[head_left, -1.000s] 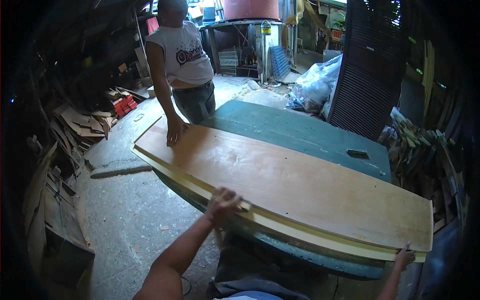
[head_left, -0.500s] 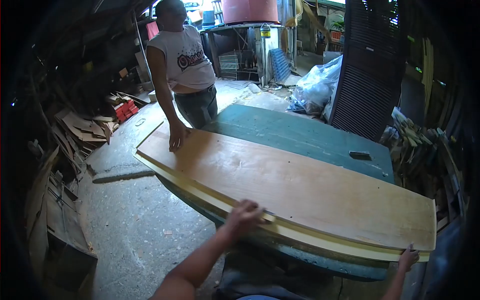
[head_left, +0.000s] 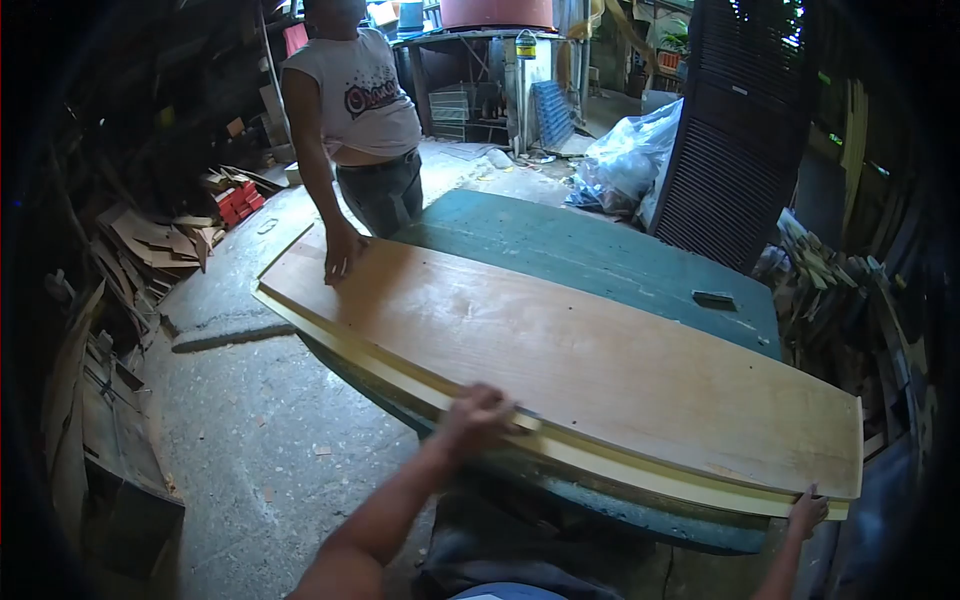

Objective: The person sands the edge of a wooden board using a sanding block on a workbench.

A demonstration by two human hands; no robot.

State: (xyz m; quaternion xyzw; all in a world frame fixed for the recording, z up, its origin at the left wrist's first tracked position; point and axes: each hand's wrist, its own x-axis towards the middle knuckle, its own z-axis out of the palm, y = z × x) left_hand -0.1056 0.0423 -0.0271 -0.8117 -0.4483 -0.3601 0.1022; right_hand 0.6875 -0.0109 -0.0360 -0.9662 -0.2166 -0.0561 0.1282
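Observation:
A long plywood panel [head_left: 600, 360] with several small dark holes lies on a pale yellow wooden frame [head_left: 640, 462], across a green table. My left hand [head_left: 474, 418] is closed at the middle of the near edge, fingers curled over a thin pale strip [head_left: 527, 423] that runs along the frame there. A small dark bit shows by its fingertips; what it is, I cannot make out. At the near right corner, my right hand [head_left: 808, 512] grips the panel's edge, fingertips on top. A co-worker's hand [head_left: 342, 258] rests on the panel's far left end.
The green tabletop [head_left: 600, 250] extends behind the panel, with a dark rectangular slot [head_left: 715, 300]. Across the table stands a co-worker [head_left: 365, 110]. A dark louvered door [head_left: 730, 140] leans at the right, near a plastic bag [head_left: 625, 155]. Wood scraps [head_left: 160, 238] lie at left.
The whole view has shifted slightly, with the scene a little higher and farther left. Both my hands and the co-worker's hand keep nearly the same places on the panel and frame.

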